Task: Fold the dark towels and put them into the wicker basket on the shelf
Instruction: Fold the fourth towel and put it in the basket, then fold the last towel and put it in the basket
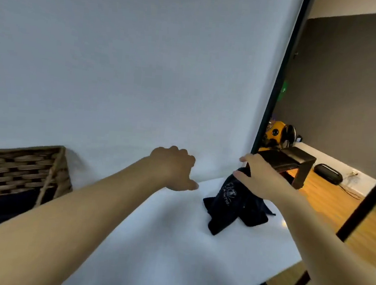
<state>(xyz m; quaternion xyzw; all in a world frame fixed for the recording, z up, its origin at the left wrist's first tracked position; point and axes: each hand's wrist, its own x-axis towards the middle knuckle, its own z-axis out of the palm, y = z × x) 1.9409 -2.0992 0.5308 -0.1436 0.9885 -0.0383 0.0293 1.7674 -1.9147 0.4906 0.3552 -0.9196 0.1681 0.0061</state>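
Head view. Right hand [262,177] lifting the dark towel [236,205] by its top, fingers [240,174] pinching the cloth; lower folds draped on the white surface [173,243], right of centre. Left hand [173,168] hovering just beside, fingers curled, gripping nothing. Soft, light, limp fabric, likely to slump; best taken at two corners to spread flat. Wicker basket [18,168] at far left, well apart, something dark already inside. Behind, a white backdrop [133,58]; to the right a dark bench [294,162] and black frame [276,88], neither blocking the path.
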